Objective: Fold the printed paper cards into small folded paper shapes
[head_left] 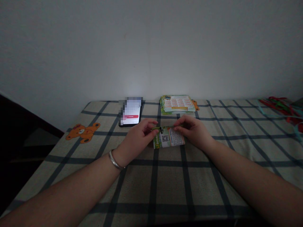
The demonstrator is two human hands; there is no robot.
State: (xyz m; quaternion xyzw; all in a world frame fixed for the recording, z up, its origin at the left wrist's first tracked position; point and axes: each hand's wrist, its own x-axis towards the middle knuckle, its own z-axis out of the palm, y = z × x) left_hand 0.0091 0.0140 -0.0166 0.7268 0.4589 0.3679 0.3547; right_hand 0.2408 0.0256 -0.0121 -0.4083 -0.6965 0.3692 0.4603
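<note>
A printed leaflet (169, 138) with green edges, a QR code and lines of small text is held just above the checked tablecloth, in the middle of the view. My left hand (144, 130) pinches its upper left corner between thumb and fingers. At the upper right corner, my right hand (190, 128) grips it the same way. The top edge looks bent or folded over; how far, I cannot tell. Just beyond my hands lies a stack of similar leaflets (177, 104), with a calendar-like grid printed on the top one.
A lit phone (131, 112) lies left of the stack. Red, green and light blue strips (281, 108) are heaped at the far right. The checked cloth (139, 189) with bear pictures (82, 132) covers the table, which meets a plain wall (151, 47) at the back.
</note>
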